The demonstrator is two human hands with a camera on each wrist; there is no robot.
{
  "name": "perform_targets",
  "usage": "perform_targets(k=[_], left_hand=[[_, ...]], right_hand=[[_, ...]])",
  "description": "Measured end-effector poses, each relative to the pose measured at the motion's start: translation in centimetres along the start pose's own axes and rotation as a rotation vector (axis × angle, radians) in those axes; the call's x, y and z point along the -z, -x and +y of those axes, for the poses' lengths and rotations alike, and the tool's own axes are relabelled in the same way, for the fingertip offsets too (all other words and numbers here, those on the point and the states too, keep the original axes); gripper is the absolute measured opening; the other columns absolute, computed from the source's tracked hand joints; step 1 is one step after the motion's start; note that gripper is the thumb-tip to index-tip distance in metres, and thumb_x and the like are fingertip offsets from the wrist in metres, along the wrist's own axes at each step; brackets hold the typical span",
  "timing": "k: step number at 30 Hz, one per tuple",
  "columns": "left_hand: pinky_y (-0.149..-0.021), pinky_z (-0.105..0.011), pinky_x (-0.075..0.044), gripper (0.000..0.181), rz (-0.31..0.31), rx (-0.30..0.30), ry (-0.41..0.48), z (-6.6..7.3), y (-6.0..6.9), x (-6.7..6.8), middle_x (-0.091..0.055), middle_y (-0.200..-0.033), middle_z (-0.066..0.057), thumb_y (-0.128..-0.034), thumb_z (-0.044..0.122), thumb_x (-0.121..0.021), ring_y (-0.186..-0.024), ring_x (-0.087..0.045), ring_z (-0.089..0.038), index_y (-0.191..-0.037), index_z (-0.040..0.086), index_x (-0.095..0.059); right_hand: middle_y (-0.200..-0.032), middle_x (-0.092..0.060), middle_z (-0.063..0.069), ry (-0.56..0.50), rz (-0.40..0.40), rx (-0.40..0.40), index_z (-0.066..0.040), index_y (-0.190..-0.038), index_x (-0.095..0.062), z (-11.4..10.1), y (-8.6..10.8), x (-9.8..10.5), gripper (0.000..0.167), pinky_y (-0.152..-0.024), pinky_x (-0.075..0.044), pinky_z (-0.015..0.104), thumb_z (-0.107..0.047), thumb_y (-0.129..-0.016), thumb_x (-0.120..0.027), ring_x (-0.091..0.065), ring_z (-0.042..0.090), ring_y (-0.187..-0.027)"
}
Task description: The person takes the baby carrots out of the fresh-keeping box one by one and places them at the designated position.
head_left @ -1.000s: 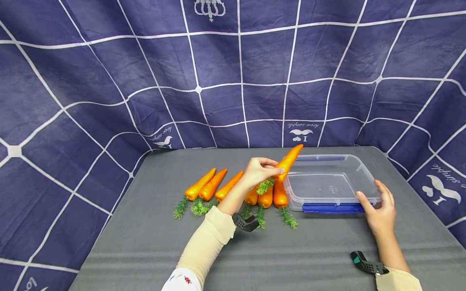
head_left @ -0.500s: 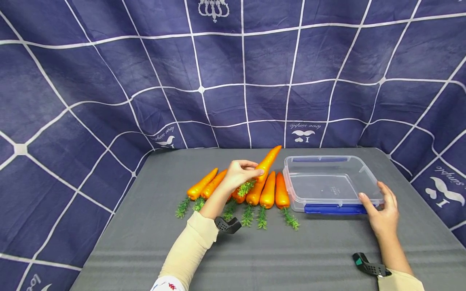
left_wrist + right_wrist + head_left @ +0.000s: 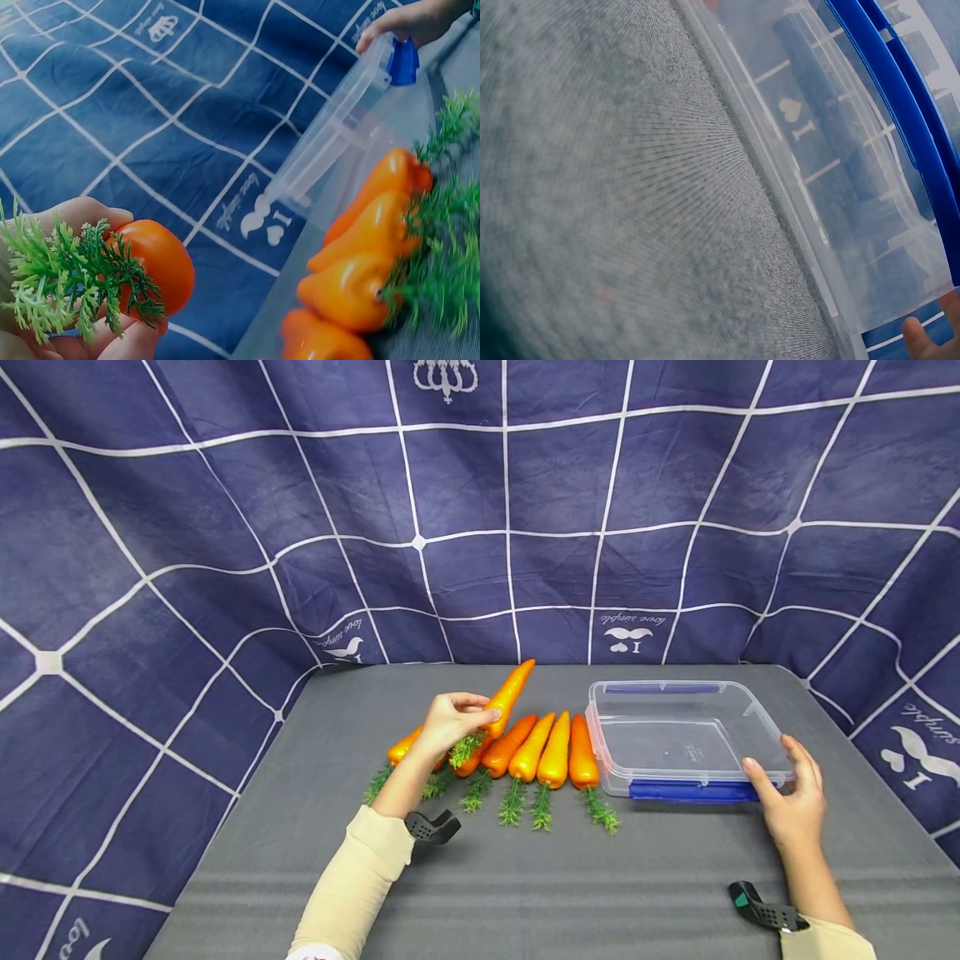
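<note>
In the head view my left hand (image 3: 448, 727) pinches an orange carrot (image 3: 512, 687) near its leafy end, its tip pointing up and away. The left wrist view shows that carrot's rounded top (image 3: 166, 266) and green fronds up close. Below and around this hand, several carrots (image 3: 555, 762) lie side by side on the table, leaves toward the near edge; my hand and forearm partly cover the leftmost ones. My right hand (image 3: 797, 806) holds the near right corner of a clear plastic container (image 3: 611, 768), thumb at the front rim. No carrots show inside it.
A grey cloth-covered table (image 3: 570, 893) carries everything. Dark blue curtain fabric (image 3: 465, 572) with white lines rises behind and at both sides. The container's blue front latch (image 3: 693, 790) faces the near edge, and the rightmost carrot (image 3: 582, 760) lies close beside its left wall.
My left hand has moved left with the carrot, from the container's left edge over the row, uncovering carrots at the right of the row. My right hand stays at the container corner.
</note>
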State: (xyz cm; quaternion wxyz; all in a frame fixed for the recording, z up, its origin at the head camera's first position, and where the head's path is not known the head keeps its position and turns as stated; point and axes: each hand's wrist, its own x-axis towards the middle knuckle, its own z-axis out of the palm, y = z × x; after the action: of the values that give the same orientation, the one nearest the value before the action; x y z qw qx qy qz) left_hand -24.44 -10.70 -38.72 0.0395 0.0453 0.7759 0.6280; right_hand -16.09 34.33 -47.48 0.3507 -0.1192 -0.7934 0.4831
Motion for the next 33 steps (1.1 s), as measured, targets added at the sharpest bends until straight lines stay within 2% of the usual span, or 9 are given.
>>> perform_targets(k=[4, 11, 23, 30, 33], left_hand=[[-0.066, -0.025, -0.053, 0.040, 0.020, 0.007, 0.003, -0.6, 0.2, 1.5, -0.072, -0.094, -0.014, -0.0796, 0.015, -0.080, -0.073, -0.067, -0.013, -0.112, -0.005, -0.069], [-0.061, -0.021, -0.051, 0.040, 0.076, 0.040, 0.030, -1.3, 0.8, 3.9, -0.072, -0.087, -0.009, -0.0810, 0.011, -0.078, -0.066, -0.064, -0.010, -0.114, -0.010, -0.067], [-0.067, -0.021, -0.052, 0.045, 0.165, 0.079, 0.046, -3.5, 1.6, 8.6, -0.069, -0.092, -0.007, -0.0830, 0.009, -0.076, -0.070, -0.064, -0.007, -0.119, -0.014, -0.061], [-0.069, -0.020, -0.051, 0.048, 0.222, 0.148, -0.023, -4.9, 2.3, 11.1, -0.069, -0.096, -0.007, -0.0835, 0.016, -0.077, -0.072, -0.064, -0.007, -0.120, -0.011, -0.062], [-0.070, -0.020, -0.050, 0.049, 0.234, 0.160, -0.050, -5.3, 2.5, 11.9, -0.069, -0.098, -0.008, -0.0838, 0.018, -0.077, -0.073, -0.063, -0.007, -0.121, -0.011, -0.062]], right_hand=[[-0.144, -0.047, 0.001, -0.009, 0.006, 0.002, -0.009, -0.141, -0.052, -0.1, 0.0, 0.0, 0.061, -0.090, -0.030, 0.014, -0.012, -0.084, -0.072, -0.039, -0.003, -0.120], [-0.145, -0.046, 0.004, 0.000, -0.001, 0.009, -0.008, -0.142, -0.051, -0.3, 0.0, 0.0, 0.061, -0.090, -0.030, 0.014, -0.013, -0.085, -0.071, -0.038, -0.002, -0.122], [-0.146, -0.045, 0.004, -0.009, -0.012, -0.013, -0.008, -0.143, -0.049, -0.3, 0.1, 0.0, 0.061, -0.097, -0.030, 0.016, -0.012, -0.086, -0.071, -0.038, 0.000, -0.124], [-0.146, -0.045, 0.001, -0.008, -0.007, -0.005, -0.008, -0.143, -0.050, -0.2, 0.1, 0.0, 0.061, -0.096, -0.030, 0.015, -0.013, -0.086, -0.071, -0.038, 0.000, -0.125], [-0.145, -0.046, -0.001, -0.007, -0.005, -0.001, -0.009, -0.142, -0.050, -0.2, 0.1, 0.0, 0.061, -0.094, -0.030, 0.015, -0.013, -0.085, -0.071, -0.039, 0.000, -0.125]])
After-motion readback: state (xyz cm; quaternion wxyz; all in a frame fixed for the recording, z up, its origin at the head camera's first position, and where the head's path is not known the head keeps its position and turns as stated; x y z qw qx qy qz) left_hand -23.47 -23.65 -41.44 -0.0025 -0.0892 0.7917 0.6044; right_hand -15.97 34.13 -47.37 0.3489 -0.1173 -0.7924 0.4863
